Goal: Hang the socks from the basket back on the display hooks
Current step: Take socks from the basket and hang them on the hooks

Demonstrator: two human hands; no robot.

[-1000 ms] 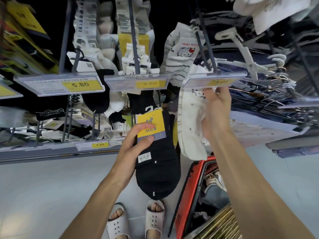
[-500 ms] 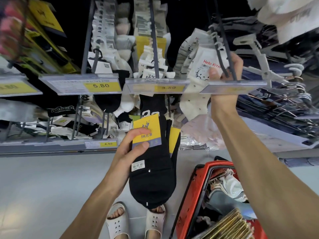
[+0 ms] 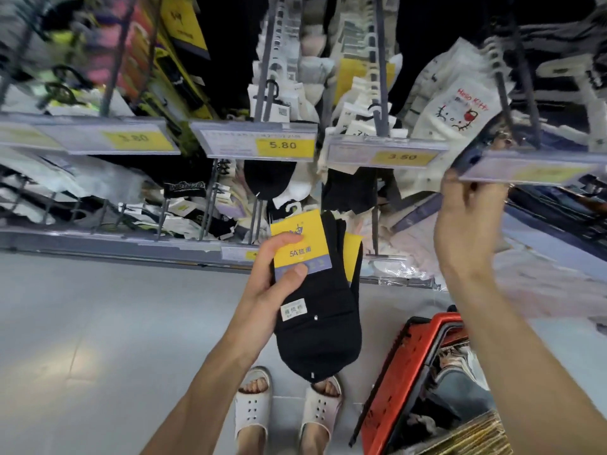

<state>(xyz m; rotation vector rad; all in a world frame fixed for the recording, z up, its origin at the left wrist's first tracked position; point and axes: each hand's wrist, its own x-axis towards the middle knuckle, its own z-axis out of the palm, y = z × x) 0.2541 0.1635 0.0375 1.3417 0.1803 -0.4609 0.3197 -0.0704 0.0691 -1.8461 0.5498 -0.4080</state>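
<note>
black socks (image 3: 322, 333), gripped by left hand (image 3: 262, 290)

Left arm: bare forearm, rising from lower centre, wrist straight.
Left hand (image 3: 269, 290): grips black socks (image 3: 318, 333); thumb pressed on front, index finger curled over upper part, other fingers behind.
Right arm: bare forearm, raised steeply from lower right.
Right hand (image 3: 469, 224): back toward camera, fingers loosely curled upward; whether holding anything unclear.

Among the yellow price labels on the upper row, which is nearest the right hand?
The rightmost label, its price unreadable, just above the right hand; the 3.50 label and 5.80 label hang further left.
</note>
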